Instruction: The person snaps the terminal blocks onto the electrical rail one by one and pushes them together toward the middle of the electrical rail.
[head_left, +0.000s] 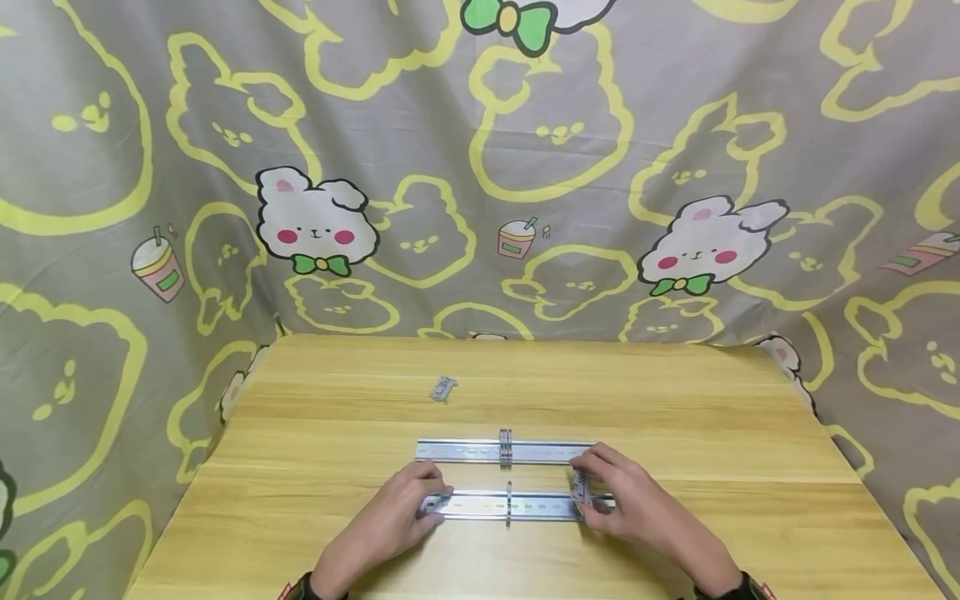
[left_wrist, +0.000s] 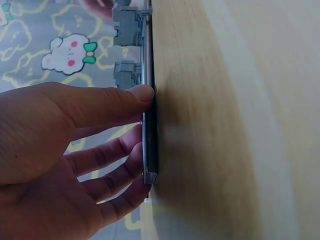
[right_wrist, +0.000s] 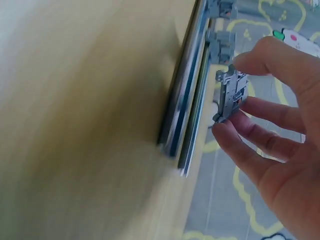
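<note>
Module point(right_wrist: 231, 95) in right hand point(head_left: 628, 496), nearer rail point(head_left: 480, 506) gripped by left hand point(head_left: 396, 510)

Behind the wooden table point(head_left: 337, 375) I see a grey cloth point(head_left: 442, 142), hanging along its left and right sides too, printed with yellow-outlined animals point(head_left: 560, 133), white rabbits point(head_left: 317, 225) wearing green bows point(head_left: 321, 265), and drink cups point(head_left: 516, 240).

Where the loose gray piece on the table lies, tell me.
In the head view, the loose gray piece lies left of centre, beyond the left part of the farther metal rail, toward the back edge of the table.
</note>
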